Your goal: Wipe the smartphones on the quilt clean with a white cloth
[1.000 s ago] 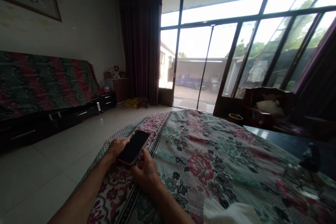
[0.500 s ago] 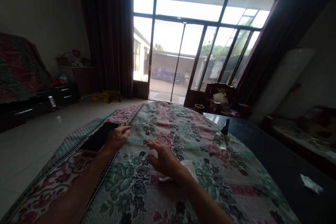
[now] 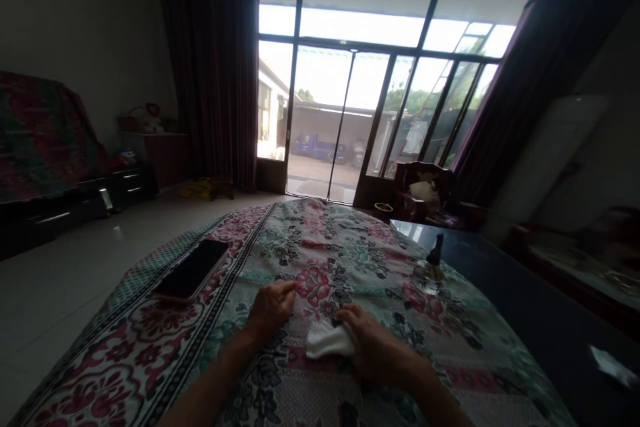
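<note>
My left hand is over the patterned tablecloth, fingers curled together. Whatever it might hold does not show. To its right, my right hand closes its fingers on a crumpled white cloth, partly covered by the hand. The cloth lies low over the tablecloth. Further left a phone with a dark screen lies flat, apart from both hands. A clear glass bottle with a black top stands upright beyond my right hand.
A dark glossy table extends under the cloth at right, with a white crumpled piece on it. A wooden chair stands behind. Glass doors and dark curtains lie ahead.
My left hand has moved right and nearer, away from the phone, which now shows fully. My right hand has shifted right and closed on the white cloth.
</note>
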A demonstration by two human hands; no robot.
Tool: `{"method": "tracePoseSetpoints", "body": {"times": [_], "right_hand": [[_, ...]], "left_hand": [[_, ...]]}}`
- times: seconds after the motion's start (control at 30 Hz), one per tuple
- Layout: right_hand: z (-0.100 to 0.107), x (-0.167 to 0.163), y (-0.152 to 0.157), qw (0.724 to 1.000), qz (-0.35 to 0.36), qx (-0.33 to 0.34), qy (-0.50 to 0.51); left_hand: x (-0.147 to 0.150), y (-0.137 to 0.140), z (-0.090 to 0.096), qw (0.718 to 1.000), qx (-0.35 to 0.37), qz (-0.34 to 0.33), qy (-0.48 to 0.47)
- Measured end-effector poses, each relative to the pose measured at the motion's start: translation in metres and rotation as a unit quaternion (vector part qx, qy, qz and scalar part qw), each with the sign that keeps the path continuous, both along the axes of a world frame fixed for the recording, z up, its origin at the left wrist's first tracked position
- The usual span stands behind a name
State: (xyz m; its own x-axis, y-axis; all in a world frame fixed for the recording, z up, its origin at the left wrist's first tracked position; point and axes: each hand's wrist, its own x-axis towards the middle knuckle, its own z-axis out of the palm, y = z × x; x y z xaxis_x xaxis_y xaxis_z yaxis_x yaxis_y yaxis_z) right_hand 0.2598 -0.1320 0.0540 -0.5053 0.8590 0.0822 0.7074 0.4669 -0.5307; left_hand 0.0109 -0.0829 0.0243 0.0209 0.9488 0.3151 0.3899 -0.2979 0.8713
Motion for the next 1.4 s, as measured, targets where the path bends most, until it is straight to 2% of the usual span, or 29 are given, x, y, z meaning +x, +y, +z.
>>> {"method": "tracePoseSetpoints", "body": {"times": [0.1,0.17,0.23,0.37,0.47,0.6,0.77,0.87,1.0,1.13,1.2,1.27,1.3,1.37,1.4], "right_hand": [[0.004,-0.009,0.012,0.997,-0.048,0.02,0.065],[0.008,-0.016,0.021,0.986,-0.094,-0.016,0.138],[0.008,-0.025,0.028,0.963,-0.113,-0.082,0.231],[-0.002,-0.045,0.032,0.89,-0.023,-0.244,0.384],[-0.014,-0.056,0.032,0.862,0.0,-0.293,0.414],[-0.022,-0.064,0.03,0.851,-0.044,-0.297,0.43],[-0.026,-0.07,0.029,0.833,-0.095,-0.302,0.454],[-0.024,-0.072,0.027,0.834,-0.085,-0.303,0.453],[-0.02,-0.073,0.024,0.841,-0.062,-0.291,0.452],[-0.023,-0.07,0.023,0.836,-0.094,-0.268,0.47],[-0.026,-0.067,0.024,0.831,-0.11,-0.264,0.477],[-0.028,-0.062,0.027,0.826,-0.117,-0.281,0.474],[-0.028,-0.058,0.028,0.826,-0.111,-0.298,0.465],[-0.025,-0.047,0.034,0.837,-0.084,-0.326,0.432],[-0.023,-0.039,0.038,0.848,-0.081,-0.316,0.417]], "left_hand": [[0.001,-0.002,0.0,0.995,-0.053,-0.042,-0.07],[0.003,-0.005,0.003,0.978,-0.126,-0.084,-0.141],[0.007,-0.009,0.006,0.952,-0.193,-0.119,-0.207],[0.018,-0.015,0.007,0.904,-0.237,-0.181,-0.307],[0.024,-0.013,0.0,0.869,-0.26,-0.193,-0.373],[0.026,-0.009,-0.007,0.845,-0.282,-0.156,-0.427],[0.032,-0.011,0.007,0.833,-0.302,-0.106,-0.451],[0.036,-0.004,0.016,0.821,-0.314,-0.059,-0.472],[0.042,0.014,0.017,0.815,-0.347,-0.004,-0.463],[0.055,0.024,0.013,0.813,-0.363,-0.007,-0.455],[0.062,0.025,0.011,0.808,-0.36,-0.032,-0.465],[0.066,0.025,0.007,0.787,-0.369,-0.088,-0.486],[0.066,0.026,0.005,0.781,-0.366,-0.094,-0.498],[0.065,0.028,0.001,0.774,-0.363,-0.077,-0.513],[0.063,0.03,-0.001,0.77,-0.365,-0.071,-0.519]]}}
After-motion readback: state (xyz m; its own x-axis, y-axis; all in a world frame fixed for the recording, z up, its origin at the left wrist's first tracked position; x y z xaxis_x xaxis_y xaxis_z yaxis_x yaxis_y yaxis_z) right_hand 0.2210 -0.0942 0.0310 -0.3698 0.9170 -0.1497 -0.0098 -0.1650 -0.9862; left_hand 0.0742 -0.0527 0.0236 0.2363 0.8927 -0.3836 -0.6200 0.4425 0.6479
